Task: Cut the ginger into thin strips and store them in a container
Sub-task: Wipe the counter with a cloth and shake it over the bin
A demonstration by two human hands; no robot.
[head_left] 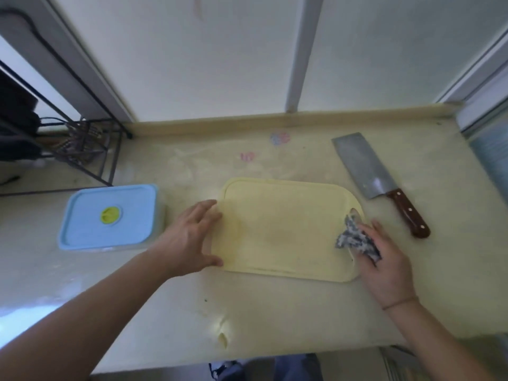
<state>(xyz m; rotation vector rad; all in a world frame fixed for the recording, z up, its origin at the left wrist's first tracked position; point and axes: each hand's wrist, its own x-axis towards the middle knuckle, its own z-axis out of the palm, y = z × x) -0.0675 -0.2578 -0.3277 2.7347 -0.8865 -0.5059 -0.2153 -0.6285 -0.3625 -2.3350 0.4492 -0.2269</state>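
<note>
Forearms reach in from the near edge of the pale counter (275,320). The left hand (192,237) lies with fingers spread and nearly straight, fingertips and thumb resting against the left edge of the yellow cutting board (283,229), holding nothing. The right hand (384,259) curls round a crumpled grey patterned cloth (354,239) at the board's right end, beside its handle hole.

No ginger shows anywhere on the board or counter. Whether it sits inside the blue-lidded container (110,215), well to the left of the board, cannot be told, since the lid is on and opaque. Judging from the bare board and the cloth, this looks like wiping, either before cutting or after storing; the view does not settle which.

Ginger, if it is still to come, would probably be firm, knobbly and prone to roll, so a flat side down and a fingertip hold away from the blade would suit it. The board looks thin, light plastic and may slide on the smooth counter.

Farther back, to the right, the cleaver (365,166) lies flat just off the board; its brown handle (409,215) points toward the person, the natural place to take it. It is likely heavy toward the blade.

At far left a dark wire rack (82,144) is blurred and cut off by the frame.
</note>
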